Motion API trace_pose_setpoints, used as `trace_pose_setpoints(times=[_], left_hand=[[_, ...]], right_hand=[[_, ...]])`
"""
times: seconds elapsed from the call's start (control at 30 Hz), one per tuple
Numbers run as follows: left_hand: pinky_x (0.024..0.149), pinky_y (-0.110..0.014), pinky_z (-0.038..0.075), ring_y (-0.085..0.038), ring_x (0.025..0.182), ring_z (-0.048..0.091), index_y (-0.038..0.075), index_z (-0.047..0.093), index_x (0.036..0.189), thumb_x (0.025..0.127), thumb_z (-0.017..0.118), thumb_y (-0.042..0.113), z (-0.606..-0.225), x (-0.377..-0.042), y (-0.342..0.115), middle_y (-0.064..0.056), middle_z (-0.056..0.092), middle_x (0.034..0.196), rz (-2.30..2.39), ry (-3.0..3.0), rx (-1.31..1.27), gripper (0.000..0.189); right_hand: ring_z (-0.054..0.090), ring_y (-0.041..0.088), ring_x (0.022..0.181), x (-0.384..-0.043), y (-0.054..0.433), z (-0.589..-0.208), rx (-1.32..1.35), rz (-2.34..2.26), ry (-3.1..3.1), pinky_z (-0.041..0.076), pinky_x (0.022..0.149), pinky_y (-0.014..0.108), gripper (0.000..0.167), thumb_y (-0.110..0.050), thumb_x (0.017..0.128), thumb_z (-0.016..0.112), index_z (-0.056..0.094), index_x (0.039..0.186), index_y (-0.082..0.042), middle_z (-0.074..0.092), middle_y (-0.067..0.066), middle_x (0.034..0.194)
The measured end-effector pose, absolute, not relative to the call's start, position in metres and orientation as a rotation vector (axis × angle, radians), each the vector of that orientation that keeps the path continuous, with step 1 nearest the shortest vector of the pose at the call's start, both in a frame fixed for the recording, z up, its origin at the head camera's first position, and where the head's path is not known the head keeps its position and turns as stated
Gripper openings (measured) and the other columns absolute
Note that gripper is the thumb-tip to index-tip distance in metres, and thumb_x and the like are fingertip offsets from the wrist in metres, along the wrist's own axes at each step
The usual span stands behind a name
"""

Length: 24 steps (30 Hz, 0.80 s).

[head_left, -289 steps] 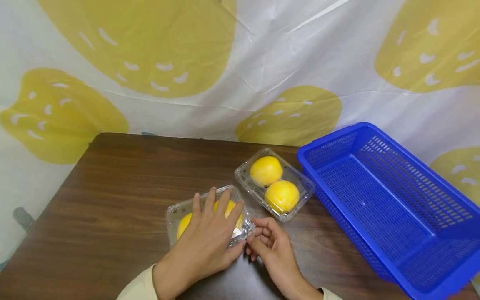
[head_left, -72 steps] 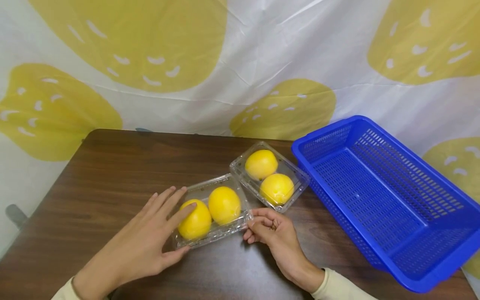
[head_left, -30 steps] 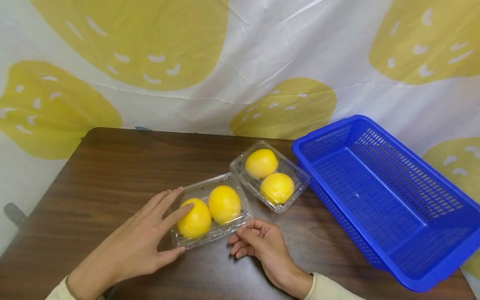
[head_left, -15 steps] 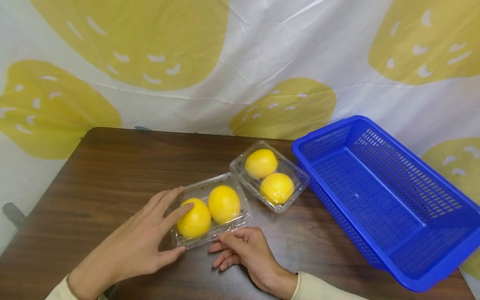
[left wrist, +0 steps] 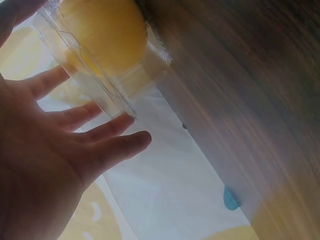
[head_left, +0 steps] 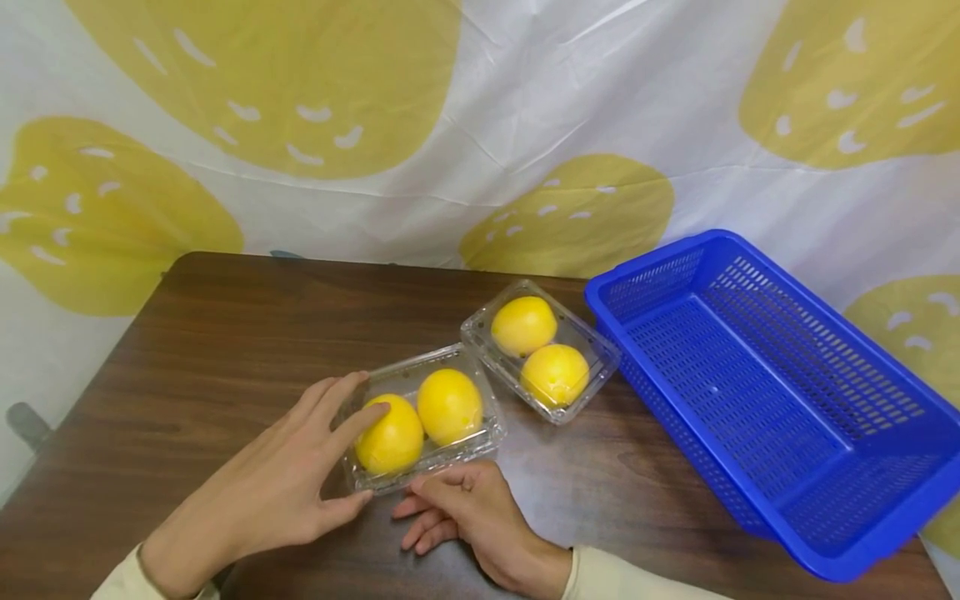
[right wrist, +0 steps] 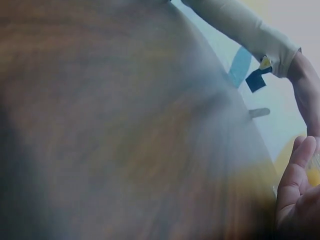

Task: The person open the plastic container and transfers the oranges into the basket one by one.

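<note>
A clear plastic clamshell box with two yellow lemon-like fruits lies on the table in the head view, its lid down. My left hand spans its left end: fingers reach over the lid, one lying over the left fruit, and the thumb touches the near left corner. The left wrist view has those fingers nearly straight along the box wall. At the front rim, my right hand pinches the edge between thumb and curled index finger, the other fingers loosely bent below. Only part of the right hand enters the right wrist view.
A second clear clamshell box with two yellow fruits sits behind and right, by the first box's corner. Beyond it stands a blue perforated plastic basket on the right. A lemon-print cloth hangs behind the brown table.
My right hand has slid left along the front rim from the near right corner. Earlier, my left hand lay flat on the lid; it has since moved to the left end and stayed.
</note>
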<state>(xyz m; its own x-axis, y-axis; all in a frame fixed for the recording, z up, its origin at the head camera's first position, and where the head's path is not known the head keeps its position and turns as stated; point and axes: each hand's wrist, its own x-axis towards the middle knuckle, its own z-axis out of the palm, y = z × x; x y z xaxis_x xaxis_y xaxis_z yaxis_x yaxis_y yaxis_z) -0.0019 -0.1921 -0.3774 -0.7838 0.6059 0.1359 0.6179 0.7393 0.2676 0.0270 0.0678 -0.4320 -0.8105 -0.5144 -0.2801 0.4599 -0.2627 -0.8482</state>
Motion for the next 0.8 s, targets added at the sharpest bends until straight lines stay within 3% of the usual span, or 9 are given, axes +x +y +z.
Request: trace_pose_setpoints(times=[0.8], left_hand=[[0.093, -0.059, 0.064, -0.04, 0.15, 0.039, 0.014, 0.052, 0.159, 0.084, 0.086, 0.043, -0.385, -0.002, -0.188, -0.021, 0.032, 0.171, -0.496, -2.882, -0.986, 0.087]], right_hand=[[0.078, 0.015, 0.072, 0.035, 0.046, -0.434, -0.053, -2.134, 1.278, 0.065, 0.064, 0.026, 0.036, -0.018, 0.111, 0.065, 0.07, 0.126, 0.015, 0.082, 0.019, 0.101]])
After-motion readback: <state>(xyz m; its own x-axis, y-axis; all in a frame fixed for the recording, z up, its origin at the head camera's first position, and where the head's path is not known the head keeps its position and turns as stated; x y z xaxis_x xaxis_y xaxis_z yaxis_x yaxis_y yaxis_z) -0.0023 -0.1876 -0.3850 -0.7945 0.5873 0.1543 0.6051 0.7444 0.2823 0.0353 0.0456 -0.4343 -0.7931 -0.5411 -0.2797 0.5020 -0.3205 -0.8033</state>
